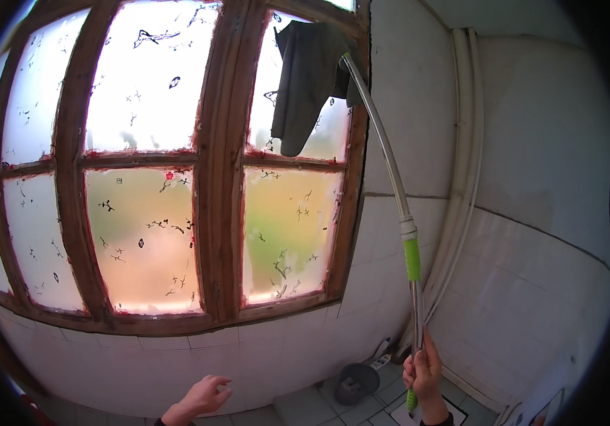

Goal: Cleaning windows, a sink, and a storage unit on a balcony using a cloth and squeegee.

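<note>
My right hand [425, 370] grips the lower part of a metal telescopic pole [387, 144] with green grips, raised up the wall. At the pole's top a dark grey cloth [307, 80] is draped over the head and hangs in front of the upper right window pane [262, 125]. The cloth hides the head itself, and whether it touches the glass I cannot tell. My left hand [206, 395] holds nothing, its fingers apart and slightly bent, low in front of the tiled wall [161, 357] under the window.
The wooden window frame [225, 213] surrounds several frosted panes with branch-like patterns. A vertical pipe [462, 122] runs down the wall corner. On the tiled floor [302, 407] stands a grey bucket [357, 383], with a white-and-blue object [381, 361] beside it.
</note>
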A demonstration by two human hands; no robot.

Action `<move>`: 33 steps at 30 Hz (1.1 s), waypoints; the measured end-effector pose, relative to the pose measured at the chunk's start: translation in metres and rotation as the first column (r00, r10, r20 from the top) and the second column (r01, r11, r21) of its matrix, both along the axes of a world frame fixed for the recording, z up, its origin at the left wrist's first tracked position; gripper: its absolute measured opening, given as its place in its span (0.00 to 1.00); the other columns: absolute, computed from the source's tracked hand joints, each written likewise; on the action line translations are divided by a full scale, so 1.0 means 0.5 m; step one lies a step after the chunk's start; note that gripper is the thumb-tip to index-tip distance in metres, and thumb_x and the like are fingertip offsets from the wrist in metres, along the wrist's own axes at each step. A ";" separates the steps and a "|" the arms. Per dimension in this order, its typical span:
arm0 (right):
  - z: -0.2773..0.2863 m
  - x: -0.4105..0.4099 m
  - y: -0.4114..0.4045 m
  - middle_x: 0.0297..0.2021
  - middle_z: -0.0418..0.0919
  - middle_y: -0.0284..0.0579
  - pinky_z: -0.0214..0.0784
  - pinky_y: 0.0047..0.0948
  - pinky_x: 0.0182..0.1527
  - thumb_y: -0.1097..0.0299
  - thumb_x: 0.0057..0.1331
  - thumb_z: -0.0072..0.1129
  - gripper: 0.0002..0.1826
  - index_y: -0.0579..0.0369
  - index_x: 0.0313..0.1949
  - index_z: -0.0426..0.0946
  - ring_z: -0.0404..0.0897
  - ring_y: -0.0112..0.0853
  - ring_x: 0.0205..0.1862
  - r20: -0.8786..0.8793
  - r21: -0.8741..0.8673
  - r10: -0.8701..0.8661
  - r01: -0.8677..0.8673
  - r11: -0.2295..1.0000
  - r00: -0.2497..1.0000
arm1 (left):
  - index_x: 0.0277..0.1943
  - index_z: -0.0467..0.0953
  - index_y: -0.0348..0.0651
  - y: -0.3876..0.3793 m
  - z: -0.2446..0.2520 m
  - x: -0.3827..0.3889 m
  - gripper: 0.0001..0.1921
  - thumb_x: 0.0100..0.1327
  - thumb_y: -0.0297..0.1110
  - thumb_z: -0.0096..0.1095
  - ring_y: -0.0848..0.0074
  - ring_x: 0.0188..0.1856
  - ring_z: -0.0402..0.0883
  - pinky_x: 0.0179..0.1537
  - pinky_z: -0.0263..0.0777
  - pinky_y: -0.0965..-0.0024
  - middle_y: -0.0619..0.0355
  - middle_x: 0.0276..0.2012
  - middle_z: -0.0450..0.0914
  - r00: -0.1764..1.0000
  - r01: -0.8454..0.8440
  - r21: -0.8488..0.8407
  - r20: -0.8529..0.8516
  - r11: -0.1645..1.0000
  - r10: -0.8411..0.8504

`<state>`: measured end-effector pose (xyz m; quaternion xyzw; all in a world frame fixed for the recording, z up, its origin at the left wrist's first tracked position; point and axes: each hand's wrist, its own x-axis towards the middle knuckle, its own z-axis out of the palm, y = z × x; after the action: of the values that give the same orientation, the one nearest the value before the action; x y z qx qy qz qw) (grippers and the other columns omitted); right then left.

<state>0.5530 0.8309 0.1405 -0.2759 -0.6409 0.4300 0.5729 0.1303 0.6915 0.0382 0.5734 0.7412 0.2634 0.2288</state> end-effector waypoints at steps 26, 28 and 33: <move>-0.559 -0.444 -0.009 0.59 0.71 0.56 0.58 0.41 0.66 0.61 0.51 0.64 0.41 0.56 0.66 0.64 0.67 0.48 0.65 0.751 -0.325 0.585 -0.600 0.731 0.306 | 0.18 0.55 0.52 -0.016 0.147 0.027 0.27 0.73 0.46 0.54 0.83 0.12 0.53 0.16 0.51 0.74 0.68 0.11 0.54 0.302 -0.730 0.306 0.946 0.611 -0.113; -0.443 -0.495 -0.054 0.56 0.74 0.51 0.57 0.38 0.67 0.68 0.60 0.60 0.31 0.59 0.64 0.65 0.69 0.40 0.63 0.782 -0.212 0.580 -0.777 0.593 0.230 | 0.17 0.52 0.52 -0.065 0.076 0.024 0.28 0.74 0.46 0.53 0.82 0.12 0.53 0.16 0.50 0.73 0.68 0.10 0.53 0.234 -0.758 0.240 0.968 0.606 -0.090; -0.424 -0.623 -0.141 0.37 0.76 0.40 0.67 0.30 0.45 0.64 0.61 0.62 0.18 0.60 0.46 0.72 0.75 0.29 0.40 0.240 -0.631 0.964 -0.773 0.066 -0.113 | 0.21 0.59 0.49 -0.171 -0.090 0.042 0.23 0.75 0.43 0.50 0.81 0.16 0.61 0.21 0.58 0.72 0.67 0.14 0.62 0.202 -0.754 0.200 0.977 0.626 -0.069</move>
<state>0.2415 0.7606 -0.0715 0.0233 -0.7296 0.6626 -0.1676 0.1514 0.6058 -0.0067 0.1394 0.4274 0.8339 0.3202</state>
